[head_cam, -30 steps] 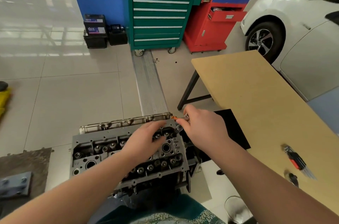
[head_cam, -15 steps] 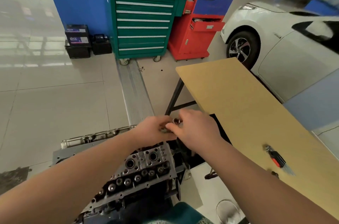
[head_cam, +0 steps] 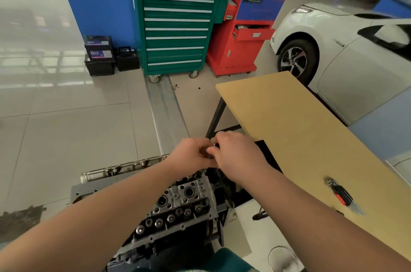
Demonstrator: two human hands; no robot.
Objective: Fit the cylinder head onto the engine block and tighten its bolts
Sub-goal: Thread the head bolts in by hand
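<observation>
Cylinder head [head_cam: 178, 205] sits on the block at 6 o'clock; judged heavy, rigid metal, best gripped at its ends. Left hand [head_cam: 191, 153] and right hand [head_cam: 235, 156] fingers pinch a small metal part [head_cam: 210, 151], apparently a bolt, light and likely slippery.

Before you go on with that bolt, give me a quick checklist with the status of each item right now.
1. Cylinder head sitting on the engine block: ok, though full seating cannot be judged.
2. Small metal part held between both hands: ok; left hand and right hand both pinch it.
3. What that part is, bolt or socket: cannot tell, fingers cover it.
4. Hands over the bolt holes: not ok, they are beyond the head's far end.
5. Hex key set on the wooden table: ok, beside the right forearm.
6. Bolts tightened: cannot tell.
</observation>
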